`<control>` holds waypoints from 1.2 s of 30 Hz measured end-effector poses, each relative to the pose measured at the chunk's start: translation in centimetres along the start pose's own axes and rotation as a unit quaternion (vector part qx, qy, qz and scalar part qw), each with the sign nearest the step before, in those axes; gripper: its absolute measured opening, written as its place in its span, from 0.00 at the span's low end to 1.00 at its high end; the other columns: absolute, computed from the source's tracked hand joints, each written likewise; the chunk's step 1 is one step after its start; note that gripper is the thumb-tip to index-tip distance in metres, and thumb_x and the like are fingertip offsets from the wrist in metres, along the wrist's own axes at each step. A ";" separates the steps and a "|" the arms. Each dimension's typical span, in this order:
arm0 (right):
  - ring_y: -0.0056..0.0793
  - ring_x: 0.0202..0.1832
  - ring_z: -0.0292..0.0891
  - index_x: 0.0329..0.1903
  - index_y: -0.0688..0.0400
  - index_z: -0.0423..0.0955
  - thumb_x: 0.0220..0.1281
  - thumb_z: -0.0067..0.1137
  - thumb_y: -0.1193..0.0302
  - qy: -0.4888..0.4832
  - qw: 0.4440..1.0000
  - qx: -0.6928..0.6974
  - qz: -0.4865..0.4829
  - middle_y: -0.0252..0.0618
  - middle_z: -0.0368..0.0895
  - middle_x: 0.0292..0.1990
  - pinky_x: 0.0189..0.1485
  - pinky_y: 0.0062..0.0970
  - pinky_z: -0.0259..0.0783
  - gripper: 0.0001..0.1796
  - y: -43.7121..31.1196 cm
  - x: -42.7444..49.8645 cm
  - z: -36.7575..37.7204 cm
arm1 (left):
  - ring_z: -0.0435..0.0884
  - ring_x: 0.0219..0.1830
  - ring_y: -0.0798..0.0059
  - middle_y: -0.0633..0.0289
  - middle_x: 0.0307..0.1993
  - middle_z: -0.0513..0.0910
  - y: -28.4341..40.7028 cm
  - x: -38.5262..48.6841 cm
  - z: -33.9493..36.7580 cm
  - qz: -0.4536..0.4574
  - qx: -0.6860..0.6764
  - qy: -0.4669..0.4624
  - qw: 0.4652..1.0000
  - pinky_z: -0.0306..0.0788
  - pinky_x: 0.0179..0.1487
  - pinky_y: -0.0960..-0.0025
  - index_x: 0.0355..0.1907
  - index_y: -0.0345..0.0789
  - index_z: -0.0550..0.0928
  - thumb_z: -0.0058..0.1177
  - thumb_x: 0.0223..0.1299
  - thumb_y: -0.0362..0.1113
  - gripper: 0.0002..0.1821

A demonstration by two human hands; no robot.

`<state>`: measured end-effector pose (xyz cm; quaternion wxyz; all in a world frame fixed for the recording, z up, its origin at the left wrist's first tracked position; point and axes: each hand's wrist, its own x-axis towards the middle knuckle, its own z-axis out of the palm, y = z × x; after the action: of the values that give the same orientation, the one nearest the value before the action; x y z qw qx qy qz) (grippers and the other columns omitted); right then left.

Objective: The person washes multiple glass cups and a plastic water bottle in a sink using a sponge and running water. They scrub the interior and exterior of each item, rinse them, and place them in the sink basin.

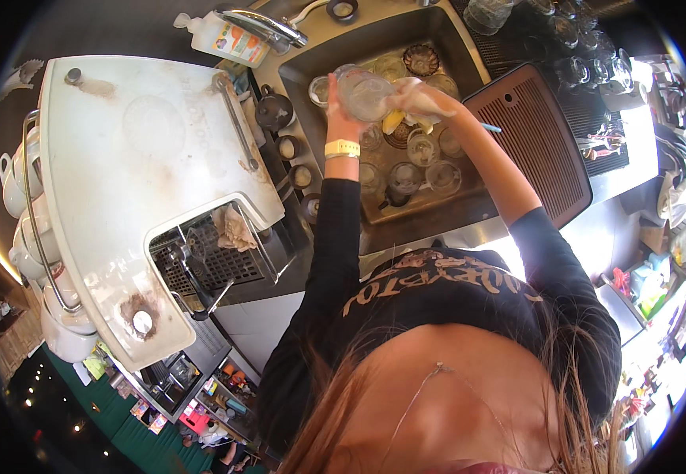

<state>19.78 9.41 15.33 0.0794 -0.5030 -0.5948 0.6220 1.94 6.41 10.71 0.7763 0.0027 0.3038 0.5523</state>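
Over a metal sink [467, 204], my left hand [340, 112] is closed around the side of a clear glass vessel [366, 95]. My right hand [423, 99], covered in suds, is at the vessel's other end; whether it grips the glass or something inside cannot be told. Just below the hands a yellow cloth or sponge [394, 121] lies among glassware. Several clear glasses [443, 176] stand in the sink, with a fluted dark mold [421, 60] near the back and a small dark pot [396, 197] near the front.
A chrome faucet [272, 28] and a white detergent bottle [224, 38] are behind the sink. A small dark teapot [274, 109] and little cups [301, 176] line its left rim, beside a white espresso machine [123, 148]. A brown ribbed tray [532, 142] leans at the right, before upturned glasses [580, 70].
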 end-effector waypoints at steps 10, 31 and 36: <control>0.34 0.59 0.66 0.71 0.63 0.46 0.61 0.49 0.71 0.099 0.995 -0.019 0.005 0.56 0.69 0.58 0.56 0.25 0.65 0.37 4.9 -4.3 0.1 | 0.74 0.40 0.73 0.58 0.46 0.70 0.6 1.5 1.0 0.287 0.204 0.156 0.923 0.72 0.40 0.67 0.59 0.45 0.50 0.68 0.41 0.24 0.48; 0.20 0.32 0.72 0.43 0.66 0.76 0.52 0.56 0.74 0.093 0.938 0.241 -0.233 0.35 0.79 0.33 0.36 0.19 0.69 0.14 -1.3 -6.1 7.8 | 0.78 0.44 0.68 0.64 0.45 0.73 -0.4 -9.0 4.3 0.305 0.044 0.085 0.948 0.75 0.47 0.64 0.60 0.47 0.55 0.62 0.55 0.42 0.36; 0.43 0.49 0.71 0.52 0.62 0.72 0.55 0.54 0.72 0.191 0.748 -0.404 -0.490 0.50 0.74 0.47 0.52 0.35 0.68 0.20 -2.2 -4.8 9.8 | 0.79 0.44 0.62 0.57 0.47 0.72 -0.4 -10.9 3.4 0.198 0.025 0.062 0.978 0.78 0.44 0.63 0.61 0.43 0.55 0.62 0.52 0.44 0.39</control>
<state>13.95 0.16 17.57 0.2744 -0.2358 -0.9279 0.0899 1.68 -2.00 18.44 0.6309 0.0480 0.3585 0.6863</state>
